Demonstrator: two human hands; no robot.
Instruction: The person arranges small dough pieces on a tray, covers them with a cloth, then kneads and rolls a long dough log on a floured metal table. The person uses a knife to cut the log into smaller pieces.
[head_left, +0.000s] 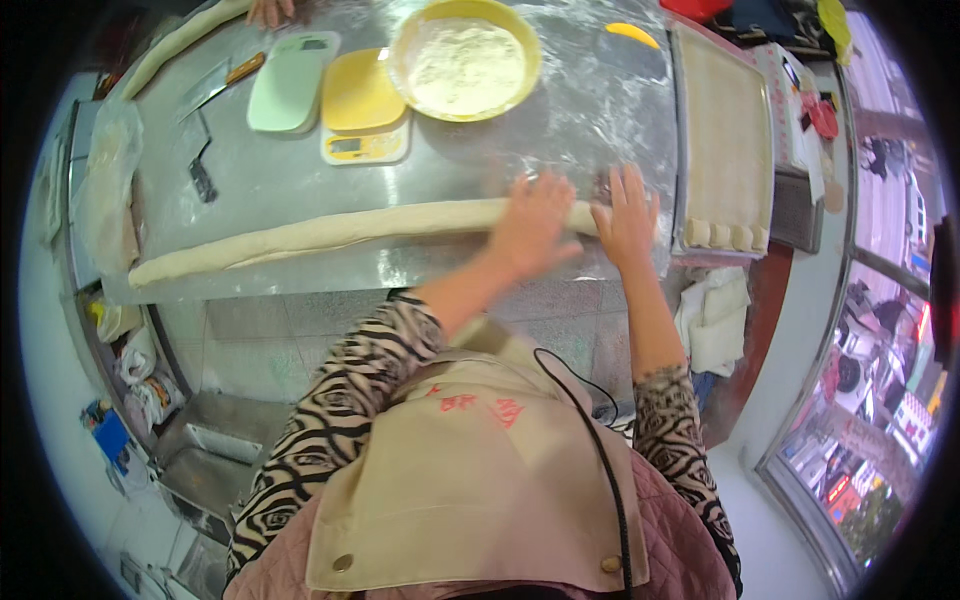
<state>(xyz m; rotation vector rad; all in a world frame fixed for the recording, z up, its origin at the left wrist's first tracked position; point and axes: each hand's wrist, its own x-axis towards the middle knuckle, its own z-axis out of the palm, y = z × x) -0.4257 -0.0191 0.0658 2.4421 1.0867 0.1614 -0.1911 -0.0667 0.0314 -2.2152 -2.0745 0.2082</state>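
Observation:
A long pale dough rope (pixel 350 228) lies along the near side of the floury steel table (pixel 240 170). My left hand (pixel 533 223) lies over the rope toward its right part, fingers apart and somewhat blurred. My right hand (pixel 627 218) is at the rope's right end, its fingers stretched out and apart, touching or just over the dough. Beyond my hands stands a yellow bowl (pixel 465 65) of flour, with a yellow-topped scale (pixel 362 100) left of it.
At the right is a tray (pixel 722 140) with several dough pieces. A green-topped scale (pixel 285 82), cleaver (pixel 220 85) and black-handled scraper (pixel 200 175) lie left. Another person's hand (pixel 270 12) is by another dough roll (pixel 165 50) at top left. A steel sink (pixel 210 460) is lower left.

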